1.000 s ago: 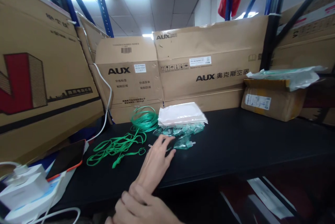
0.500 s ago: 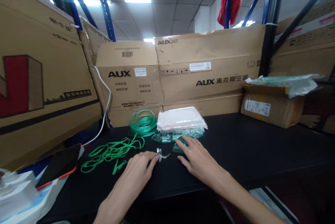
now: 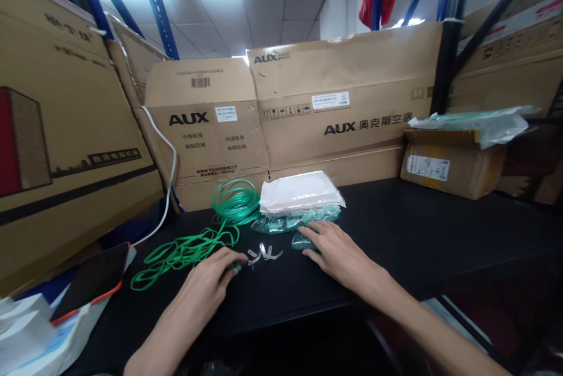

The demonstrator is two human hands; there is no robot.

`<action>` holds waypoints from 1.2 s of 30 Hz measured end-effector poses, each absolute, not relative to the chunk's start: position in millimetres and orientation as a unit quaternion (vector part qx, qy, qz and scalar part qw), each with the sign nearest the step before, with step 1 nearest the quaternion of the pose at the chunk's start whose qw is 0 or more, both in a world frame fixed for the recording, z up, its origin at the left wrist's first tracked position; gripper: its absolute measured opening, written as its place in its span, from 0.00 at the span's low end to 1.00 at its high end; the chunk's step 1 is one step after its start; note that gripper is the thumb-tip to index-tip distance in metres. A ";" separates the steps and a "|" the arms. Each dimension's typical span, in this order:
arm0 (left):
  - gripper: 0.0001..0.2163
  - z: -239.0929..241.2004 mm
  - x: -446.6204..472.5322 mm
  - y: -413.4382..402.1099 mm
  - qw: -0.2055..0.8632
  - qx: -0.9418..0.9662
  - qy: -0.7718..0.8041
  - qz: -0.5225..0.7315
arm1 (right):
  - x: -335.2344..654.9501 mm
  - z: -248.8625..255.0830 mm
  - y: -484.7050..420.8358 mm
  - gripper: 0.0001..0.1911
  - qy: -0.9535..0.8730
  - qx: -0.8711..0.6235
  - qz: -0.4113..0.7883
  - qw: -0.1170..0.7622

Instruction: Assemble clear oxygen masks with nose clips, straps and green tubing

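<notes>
My left hand is low over the black table with fingers curled. A bit of green elastic strap shows between its thumb and forefinger, and the rest of the tangled green strap lies behind the hand. Just right of those fingertips are several small silvery metal strips, loose on the table. My right hand has its fingers apart, fingertips resting on a clear green plastic mask that it partly covers. More clear green plastic pieces lie under a stack of white packets.
Coiled green tubing lies behind the strap. At left are a phone with an orange edge and a white power strip. AUX cartons wall the back. A small open box with plastic bags stands at right.
My left hand has let go of a small metal strip, which now lies with others on the table, and has moved left to the green strap. The right hand stays at the mask.
</notes>
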State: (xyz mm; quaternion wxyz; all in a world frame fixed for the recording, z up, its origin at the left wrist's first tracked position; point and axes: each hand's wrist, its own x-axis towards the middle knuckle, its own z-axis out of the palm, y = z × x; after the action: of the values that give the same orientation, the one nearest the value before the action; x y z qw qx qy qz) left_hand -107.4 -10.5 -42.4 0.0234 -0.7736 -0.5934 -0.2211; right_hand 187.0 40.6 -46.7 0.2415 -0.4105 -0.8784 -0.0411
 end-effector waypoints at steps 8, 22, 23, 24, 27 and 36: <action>0.17 -38.1 -116.1 -15.6 0.072 -0.750 -0.621 -0.216 | 192.6 -47.8 39.2 0.18 -0.876 -0.423 0.000 0.233; 0.12 -25.0 -88.2 -9.3 0.017 -0.761 -0.596 -0.255 | 206.1 -42.4 37.7 0.20 -0.869 -0.426 0.095 0.234; 0.13 -22.8 -86.8 -10.6 0.016 -0.761 -0.590 -0.269 | 207.7 -42.4 37.1 0.20 -0.866 -0.425 0.108 0.240; 0.15 -20.6 -85.0 -11.8 0.016 -0.763 -0.582 -0.282 | 209.8 -41.9 36.1 0.20 -0.863 -0.425 0.122 0.246; 0.16 -16.2 -77.5 -13.6 0.014 -0.769 -0.555 -0.316 | 215.8 -37.8 31.0 0.18 -0.849 -0.423 0.170 0.268; 0.12 -34.6 -31.4 -11.3 -0.010 -0.727 -0.516 -0.454 | 197.1 -41.8 21.1 0.11 -0.771 -0.385 0.311 0.400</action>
State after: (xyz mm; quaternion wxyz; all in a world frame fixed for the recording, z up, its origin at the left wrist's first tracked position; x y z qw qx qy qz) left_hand -31.4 -11.3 -34.6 -0.0098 -0.7268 -0.5157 -0.4537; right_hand 197.1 21.1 -41.8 0.4003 -0.3854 -0.7711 0.3108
